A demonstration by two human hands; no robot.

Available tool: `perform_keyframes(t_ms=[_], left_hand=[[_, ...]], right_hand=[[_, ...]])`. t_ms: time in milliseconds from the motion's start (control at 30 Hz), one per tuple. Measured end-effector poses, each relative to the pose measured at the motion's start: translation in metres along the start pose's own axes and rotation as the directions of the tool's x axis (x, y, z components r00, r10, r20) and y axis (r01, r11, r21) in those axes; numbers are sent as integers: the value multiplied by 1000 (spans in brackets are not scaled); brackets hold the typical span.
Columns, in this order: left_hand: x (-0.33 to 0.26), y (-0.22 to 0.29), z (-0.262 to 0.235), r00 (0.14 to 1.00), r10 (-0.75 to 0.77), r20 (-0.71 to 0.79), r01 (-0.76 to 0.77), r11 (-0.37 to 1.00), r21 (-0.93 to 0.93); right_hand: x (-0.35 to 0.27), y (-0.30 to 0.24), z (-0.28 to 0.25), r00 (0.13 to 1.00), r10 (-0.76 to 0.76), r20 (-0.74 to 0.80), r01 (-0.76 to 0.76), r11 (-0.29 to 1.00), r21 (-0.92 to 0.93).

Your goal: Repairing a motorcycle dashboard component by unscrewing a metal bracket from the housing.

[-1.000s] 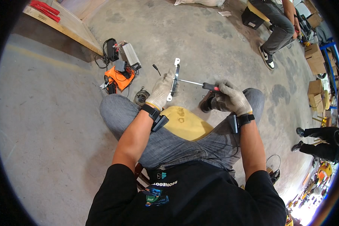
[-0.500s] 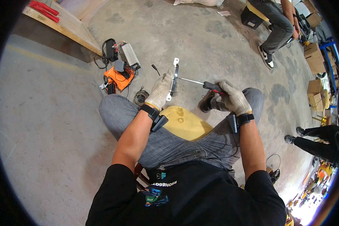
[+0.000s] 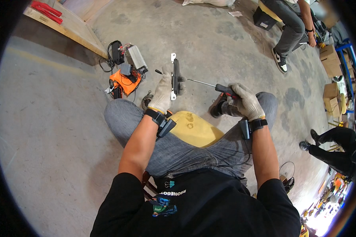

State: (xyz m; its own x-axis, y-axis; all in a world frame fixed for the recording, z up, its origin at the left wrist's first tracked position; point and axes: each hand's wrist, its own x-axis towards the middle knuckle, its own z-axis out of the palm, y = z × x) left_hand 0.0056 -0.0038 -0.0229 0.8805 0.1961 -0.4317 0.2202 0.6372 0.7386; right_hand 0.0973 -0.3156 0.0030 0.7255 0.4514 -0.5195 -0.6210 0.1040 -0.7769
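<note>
My left hand (image 3: 162,91), in a knitted work glove, is closed around a narrow black part with pale end tabs (image 3: 176,77), held upright above the floor. Each tab has a hole; what kind of part it is I cannot tell. A screwdriver (image 3: 221,88) with a black and red handle lies in the grip of my gloved right hand (image 3: 245,98). Its shaft points left, and the tip ends a little to the right of the black part, apart from it. Between my thighs shows a yellow surface (image 3: 194,128) with dark marks.
Ahead on the left lie an orange item (image 3: 126,82), a silver metal box (image 3: 137,58) and cables. A wooden bench (image 3: 67,29) bears red-handled tools (image 3: 46,12). One person (image 3: 288,35) sits ahead right; another stands at the right. Cardboard boxes (image 3: 329,61) are stacked beyond.
My left hand has shifted left and turned the part, so its broad black side now shows. The screwdriver has stayed nearly in place, with a wider gap at its tip.
</note>
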Motion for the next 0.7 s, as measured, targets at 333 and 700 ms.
perform_keyframes(t_ms=[333,700], left_hand=[[-5,15,10,998,-56,-16,58,989,137],[-3,13,8,996,-72,46,69,995,70]], right_hand=[[3,5,-7,1000,-8,-10,8,1000,18],[3,4,-5,999,12,-47,-13,999,-37]])
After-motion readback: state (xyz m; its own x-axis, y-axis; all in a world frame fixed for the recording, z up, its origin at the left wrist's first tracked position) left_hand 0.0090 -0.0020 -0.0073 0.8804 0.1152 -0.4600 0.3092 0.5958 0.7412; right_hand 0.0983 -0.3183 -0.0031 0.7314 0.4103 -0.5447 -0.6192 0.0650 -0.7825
